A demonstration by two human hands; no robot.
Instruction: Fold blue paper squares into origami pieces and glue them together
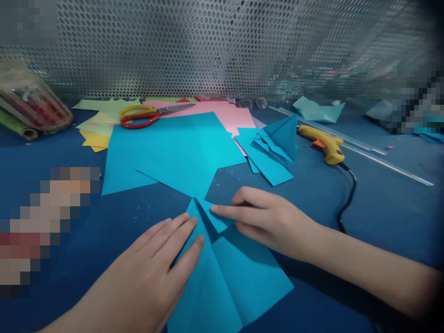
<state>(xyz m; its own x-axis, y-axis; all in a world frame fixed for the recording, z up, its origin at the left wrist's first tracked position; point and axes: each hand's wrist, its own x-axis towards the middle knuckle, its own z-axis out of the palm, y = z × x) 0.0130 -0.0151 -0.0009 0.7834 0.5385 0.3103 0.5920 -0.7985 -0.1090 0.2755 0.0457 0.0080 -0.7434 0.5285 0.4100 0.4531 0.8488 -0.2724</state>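
Observation:
A partly folded sheet of blue paper (222, 286) lies in front of me, with creases running from its top point down toward me. My left hand (156, 259) rests on its left side, fingers stretched out and lying on the surface. At the right, my right hand (267, 217) grips a small folded flap near the top, its index finger laid along the flap and the other fingers curled. The thumb of that hand is hard to make out. Beyond the hands lies a flat blue sheet (163, 152), with folded blue paper pieces (270, 148) to its right.
Scissors (145, 115) with red and yellow handles lie on coloured sheets. A yellow glue gun (326, 143) with a black cord and clear glue sticks (391, 164) are at the right. A plastic jar (38, 101) stands back left, before a perforated metal panel (208, 51).

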